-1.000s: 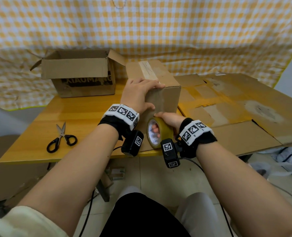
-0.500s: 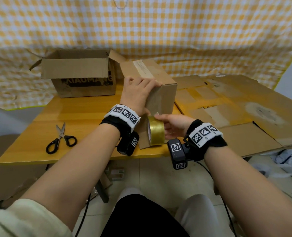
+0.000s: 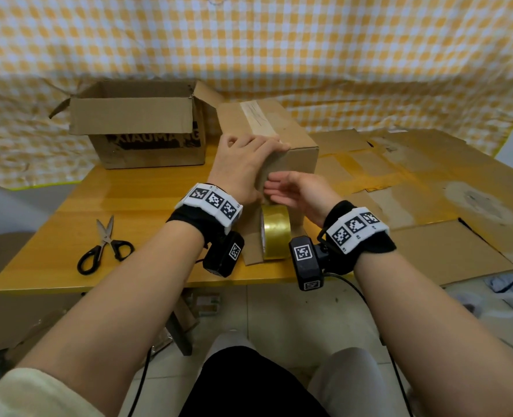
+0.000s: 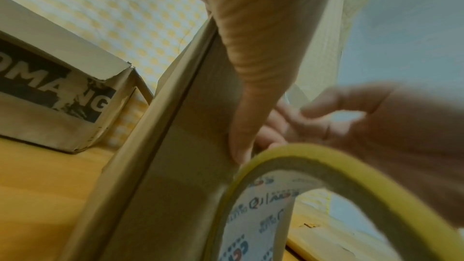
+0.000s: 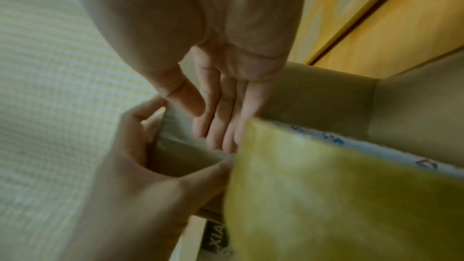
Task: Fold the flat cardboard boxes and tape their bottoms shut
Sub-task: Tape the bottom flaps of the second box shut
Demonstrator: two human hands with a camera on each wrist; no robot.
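1. Step in hand looks like the taping one: the folded cardboard box (image 3: 282, 152) stands bottom-up in the middle of the frame on the wooden surface (image 3: 68, 224), with a strip of tape already running along its top face and down over the near edge.

2. The left hand (image 3: 240, 167) is draped over the box's near top corner, fingers curled over the edge and thumb running down the near face. So that grip is holding the box steady.

3. The right hand (image 3: 294, 191) is right at the near face just below it, palm turned up, fingers straight and together, nothing in it. The right wrist view shows those fingertips at the cardboard, looks like it's smoothing the tape end down, though it's blurry so I can't swear they're touching.

4. The tape roll (image 3: 274, 233) stands on edge on the surface, lower center, just below the right hand and up against the box. Can't tell if it's still joined to the strip.

5. The scissors (image 3: 105, 246) lie at the lower left, well apart from both hands.

6. My guess for the next move: rub the tape end flat, then cut it free if it's still attached. After that, the flat cardboard sheets (image 3: 423, 188) on the right still need folding.

7. Another open box (image 3: 141, 124) sits at the upper left.
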